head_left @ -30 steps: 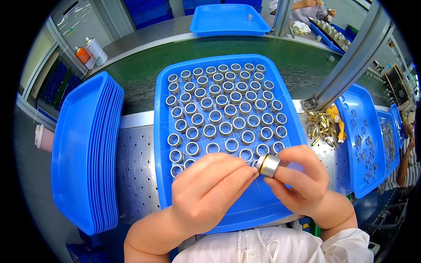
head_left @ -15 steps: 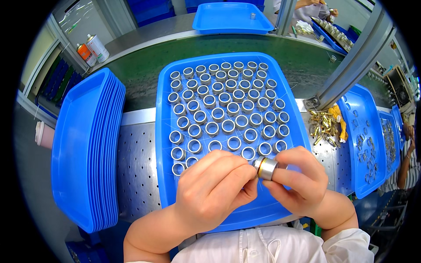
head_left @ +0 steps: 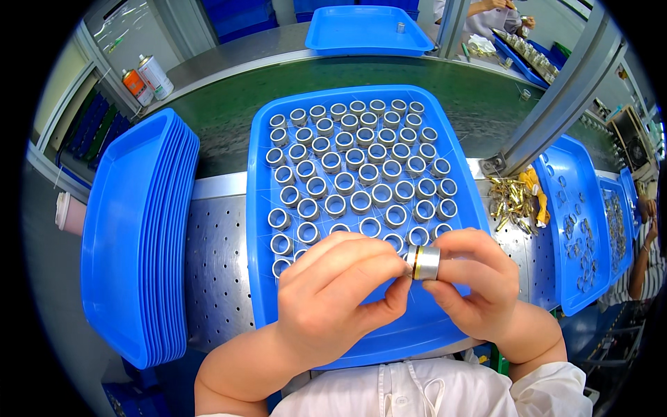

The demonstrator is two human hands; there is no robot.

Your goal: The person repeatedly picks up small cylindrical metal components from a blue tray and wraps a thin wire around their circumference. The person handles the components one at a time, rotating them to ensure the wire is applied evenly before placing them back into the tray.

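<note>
Holding one metal ring (head_left: 424,263) | left hand (head_left: 340,295), right hand (head_left: 476,281) | one blue tray (head_left: 264,292)

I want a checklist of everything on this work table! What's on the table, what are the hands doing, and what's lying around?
Surface: perforated metal bench, with a dark green belt behind it.
Job's things: blue tray holding rows of upright metal rings; one metal ring with a gold-coloured edge pinched between both hands.
Clutter: stack of blue trays; pile of brass pieces; side tray with scattered small parts; two spray cans.
Grippers: left hand and right hand both grip the held ring above the tray's near edge.
Cables: nothing seen.
Surroundings: grey slanted post; another blue tray far back; other people's hands at the edges.
</note>
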